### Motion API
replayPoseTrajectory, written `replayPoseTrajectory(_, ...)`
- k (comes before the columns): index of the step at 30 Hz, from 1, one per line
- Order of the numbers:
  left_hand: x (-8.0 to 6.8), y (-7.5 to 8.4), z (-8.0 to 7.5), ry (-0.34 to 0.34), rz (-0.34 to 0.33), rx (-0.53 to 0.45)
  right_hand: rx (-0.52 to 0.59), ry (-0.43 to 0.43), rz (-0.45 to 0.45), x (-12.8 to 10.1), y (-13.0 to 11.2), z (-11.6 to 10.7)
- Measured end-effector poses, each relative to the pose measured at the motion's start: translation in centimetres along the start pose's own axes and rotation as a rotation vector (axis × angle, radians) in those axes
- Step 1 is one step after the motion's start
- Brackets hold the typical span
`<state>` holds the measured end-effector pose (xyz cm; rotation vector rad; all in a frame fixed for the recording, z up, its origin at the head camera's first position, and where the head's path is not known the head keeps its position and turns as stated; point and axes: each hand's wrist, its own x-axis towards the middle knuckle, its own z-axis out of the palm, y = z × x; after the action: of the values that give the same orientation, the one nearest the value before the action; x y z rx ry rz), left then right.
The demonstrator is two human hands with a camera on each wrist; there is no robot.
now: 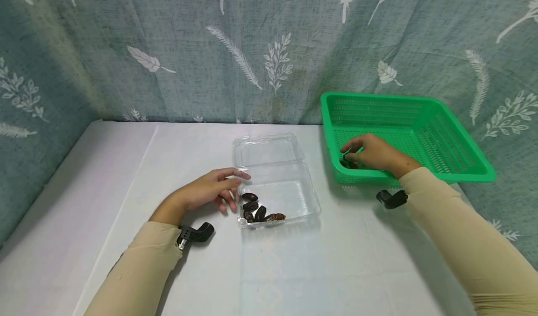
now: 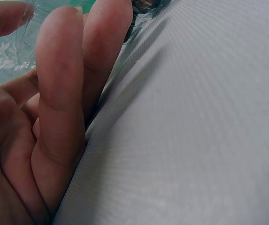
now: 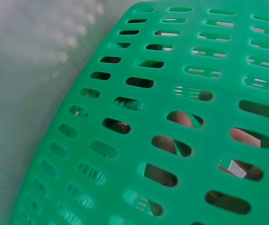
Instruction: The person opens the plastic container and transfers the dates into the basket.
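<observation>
Our right hand (image 1: 371, 153) is curled inside the green basket (image 1: 454, 166) at far right, seemingly pinching a dark date (image 1: 347, 160); we cannot tell how firmly. Our left hand (image 1: 208, 192), fingers relaxed and holding nothing, touches the clear clamshell box (image 1: 290, 185), where more dates (image 1: 256, 209) lie near-left. A careless nudge could slide that light box.

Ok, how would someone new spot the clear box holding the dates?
Start at the white table before the leaf-print curtain. Near its middle, left of the green basket, lies a clear plastic clamshell box with its lid folded back. It is the only see-through container, with a few dark dates in its near-left corner, and the left hand touches its edge.
</observation>
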<state>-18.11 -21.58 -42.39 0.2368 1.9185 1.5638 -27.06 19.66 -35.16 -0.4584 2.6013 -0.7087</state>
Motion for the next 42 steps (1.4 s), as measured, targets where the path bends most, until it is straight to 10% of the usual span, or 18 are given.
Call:
replayPoseTrajectory(22, -0.1, -0.3, -0.2, 0.007, -0.012, 0.000, 0.194, 0.368, -0.380, -3.5, -6.7, 2.4)
replayPoseTrajectory(42, 0.0, -0.1, -0.2, 0.021, -0.016, 0.026, 0.260, -0.016, -0.490, -3.0, -10.0, 9.6)
